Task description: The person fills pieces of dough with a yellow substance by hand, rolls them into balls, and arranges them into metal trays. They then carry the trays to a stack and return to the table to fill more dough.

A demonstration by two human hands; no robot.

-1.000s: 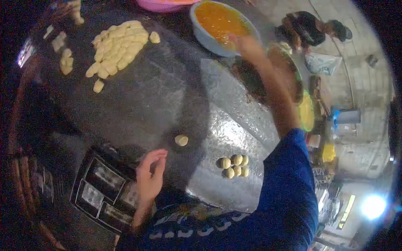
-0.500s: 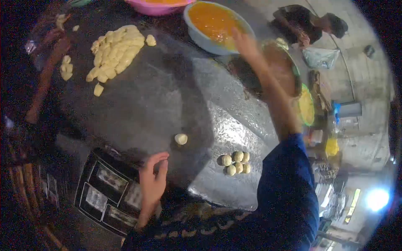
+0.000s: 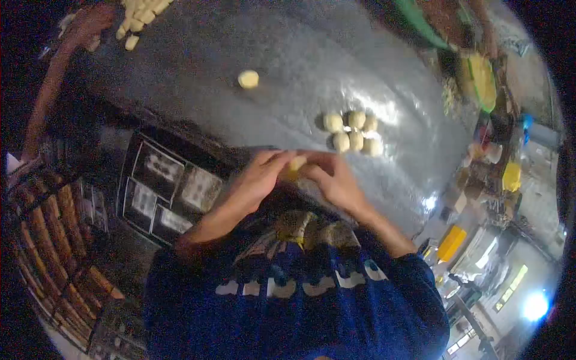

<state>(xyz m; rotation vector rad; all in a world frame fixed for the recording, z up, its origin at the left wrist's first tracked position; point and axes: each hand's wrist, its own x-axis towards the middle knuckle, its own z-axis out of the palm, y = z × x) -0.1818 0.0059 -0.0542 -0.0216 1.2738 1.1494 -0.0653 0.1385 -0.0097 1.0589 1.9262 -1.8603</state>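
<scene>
My left hand (image 3: 262, 179) and my right hand (image 3: 337, 181) meet low in front of my chest, at the near edge of the table. Between their fingertips is a small yellow piece of dough (image 3: 296, 164), partly covered by the fingers and a little blurred. Both hands have curled fingers closed in on it from either side. Beyond them a single pale dough piece (image 3: 248, 78) lies on the dark tabletop (image 3: 282, 42). Several round dough balls (image 3: 355, 141) sit in a close group just past my right hand.
Cut dough pieces (image 3: 141, 18) are piled at the far left, near another person's arm (image 3: 51, 96). Dark trays (image 3: 162, 186) with pale contents stand left of my left forearm. A green-rimmed yellow container (image 3: 480, 84) is at the far right.
My right hand has come back from the bowl of orange liquid to meet my left hand around a piece of dough. The view has tipped down, and the bowls have left it.
</scene>
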